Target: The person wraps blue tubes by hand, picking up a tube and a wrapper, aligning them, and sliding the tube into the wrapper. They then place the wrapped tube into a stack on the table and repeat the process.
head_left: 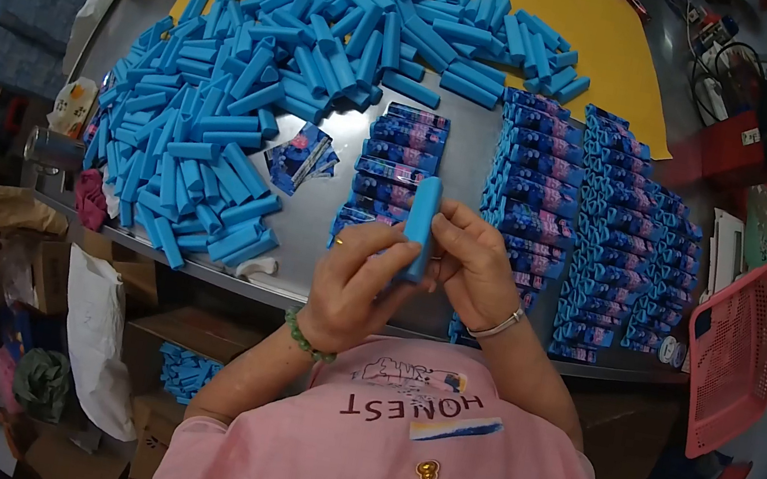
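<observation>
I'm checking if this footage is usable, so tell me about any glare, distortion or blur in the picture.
Head view: wide-angle distortion, with black corners and the front edge of the table bowing; pale glare on the metal beside the loose wrappers; also in the head view, the blue piece between the left hand and right hand looks reasonably clear, without obvious motion blur.

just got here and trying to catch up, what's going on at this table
A person holds one plain blue piece in both hands, the left hand and right hand meeting around it near the table's front edge. A big loose heap of plain blue pieces covers the left and far side. Pieces in printed wrapping lie in columns ahead and to the right. A few flat printed wrappers lie beside the heap.
</observation>
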### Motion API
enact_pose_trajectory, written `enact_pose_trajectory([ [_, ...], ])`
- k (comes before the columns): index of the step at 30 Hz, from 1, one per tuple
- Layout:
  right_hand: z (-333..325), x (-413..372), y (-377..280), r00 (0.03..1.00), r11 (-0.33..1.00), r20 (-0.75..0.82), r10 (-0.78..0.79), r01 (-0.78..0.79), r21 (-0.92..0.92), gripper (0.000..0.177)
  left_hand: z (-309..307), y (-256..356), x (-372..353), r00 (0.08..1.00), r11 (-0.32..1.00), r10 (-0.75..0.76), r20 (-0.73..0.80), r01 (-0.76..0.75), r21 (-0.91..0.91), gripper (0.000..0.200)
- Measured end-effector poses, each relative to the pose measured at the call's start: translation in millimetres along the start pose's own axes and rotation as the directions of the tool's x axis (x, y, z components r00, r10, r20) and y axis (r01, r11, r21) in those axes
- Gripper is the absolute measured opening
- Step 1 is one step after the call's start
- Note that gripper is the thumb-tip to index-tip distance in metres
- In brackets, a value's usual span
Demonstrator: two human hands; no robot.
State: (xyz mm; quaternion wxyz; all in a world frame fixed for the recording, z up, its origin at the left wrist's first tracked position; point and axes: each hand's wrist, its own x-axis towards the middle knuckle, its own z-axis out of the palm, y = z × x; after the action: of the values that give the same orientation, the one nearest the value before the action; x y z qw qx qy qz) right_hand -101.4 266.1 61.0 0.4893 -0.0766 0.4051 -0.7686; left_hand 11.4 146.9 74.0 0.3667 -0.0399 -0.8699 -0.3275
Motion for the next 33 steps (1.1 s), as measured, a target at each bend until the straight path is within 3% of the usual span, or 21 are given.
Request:
enact_pose_trajectory([
  [2,-0.7,-1.9,0.1,1.0,1.0,-0.024,0.0,0.001,0.015,0.027,-4.2,3.0,1.2,0.999,1.0,0.005,0.04,-0.004,-0.029,0.048],
  [4,-4.7,-3.8,-2.4,0.998,0.999,-0.048,0.042,-0.042,-0.002,0.029,-19.9,3.4,6.2,0.971,0.97,-0.086,0.222,0.132,-0.202,0.048],
  [6,1.9,-7.1,-6.5,0.995,0.992,-0.044,0.085,-0.088,-0.094,0.03,-29.0,-4.6,17.9,0.994,0.998,-0.027,0.11,0.02,0.065,0.051],
  [7,5.4,-8.4,-7.7,0.991,0.973,-0.037,0.132,-0.136,-0.186,0.03,-33.6,-5.2,25.2,0.983,0.974,-0.081,0.166,0.043,0.222,0.048],
  [8,6.4,-9.0,-7.6,0.987,0.957,0.02,0.16,-0.15,-0.248,0.03,-35.7,-11.7,24.5,0.982,0.976,-0.079,0.172,0.041,0.215,0.048],
  [10,10.8,-10.7,-5.7,0.987,0.935,0.022,0.161,-0.146,-0.323,0.029,-37.6,-27.8,17.0,0.91,0.984,-0.138,0.392,0.169,-0.047,0.042],
  [11,11.8,-11.1,-5.2,0.986,0.907,0.029,0.166,-0.141,-0.398,0.028,-37.7,-31.6,12.3,0.899,0.975,-0.15,0.411,0.203,-0.089,0.04],
  [12,10.5,-11.4,-5.3,0.986,0.907,0.027,0.166,-0.142,-0.397,0.028,-38.6,-35.1,9.0,0.899,0.975,-0.149,0.412,0.203,-0.09,0.04],
  [14,7.8,-11.0,-5.4,0.993,0.977,-0.002,0.121,-0.119,-0.176,0.026,-39.9,-40.6,4.2,0.912,0.963,-0.219,0.347,0.259,-0.073,0.036],
  [15,8.4,-10.4,-5.1,0.993,0.977,-0.003,0.121,-0.119,-0.176,0.026,-37.3,-40.6,2.8,0.912,0.963,-0.218,0.348,0.259,-0.073,0.036],
  [17,11.2,-9.8,-3.5,0.999,0.962,0.009,0.041,-0.037,-0.271,0.025,-27.1,-36.2,-0.8,0.892,0.843,-0.316,0.322,0.42,-0.337,0.031],
  [18,12.6,-9.4,-2.4,0.999,0.962,0.007,0.043,-0.039,-0.271,0.025,-20.9,-31.2,-5.8,0.892,0.841,-0.317,0.323,0.422,-0.339,0.031],
  [20,14.5,-7.6,-1.5,0.996,0.979,0.017,0.087,-0.083,-0.185,0.025,-11.1,-22.5,-14.6,0.814,0.619,-0.509,0.278,0.571,-0.54,0.028],
  [21,14.6,-7.1,-1.7,0.996,0.979,0.017,0.088,-0.083,-0.185,0.025,-11.6,-24.8,-14.2,0.814,0.618,-0.51,0.278,0.572,-0.539,0.028],
  [23,15.2,-7.0,-2.3,0.997,0.978,0.045,0.059,-0.048,-0.201,0.025,-15.4,-31.0,-13.0,0.874,0.753,-0.425,0.235,0.486,-0.444,0.027],
  [27,20.2,-8.7,-8.5,0.997,0.941,0.007,-0.071,0.069,-0.332,0.025,-21.2,-37.4,-12.3,0.881,0.763,-0.407,0.242,0.474,-0.441,0.028],
  [29,23.8,-9.3,-9.4,0.947,0.812,0.071,-0.312,0.305,-0.497,0.025,-22.2,-40.1,-13.7,0.883,0.796,-0.4,0.245,0.467,-0.384,0.028],
  [30,24.0,-9.3,-10.5,0.948,0.814,0.069,-0.311,0.303,-0.496,0.025,-22.4,-39.4,-12.8,0.882,0.795,-0.401,0.248,0.469,-0.384,0.028],
  [32,24.0,-8.0,-12.4,0.852,0.38,0.273,-0.447,0.457,-0.804,0.024,-23.9,-36.7,-9.2,0.895,0.88,-0.366,0.254,0.422,-0.219,0.026],
  [33,22.5,-7.2,-11.0,0.852,0.381,0.277,-0.444,0.459,-0.802,0.024,-24.1,-37.1,-8.1,0.895,0.88,-0.369,0.25,0.423,-0.217,0.026],
])
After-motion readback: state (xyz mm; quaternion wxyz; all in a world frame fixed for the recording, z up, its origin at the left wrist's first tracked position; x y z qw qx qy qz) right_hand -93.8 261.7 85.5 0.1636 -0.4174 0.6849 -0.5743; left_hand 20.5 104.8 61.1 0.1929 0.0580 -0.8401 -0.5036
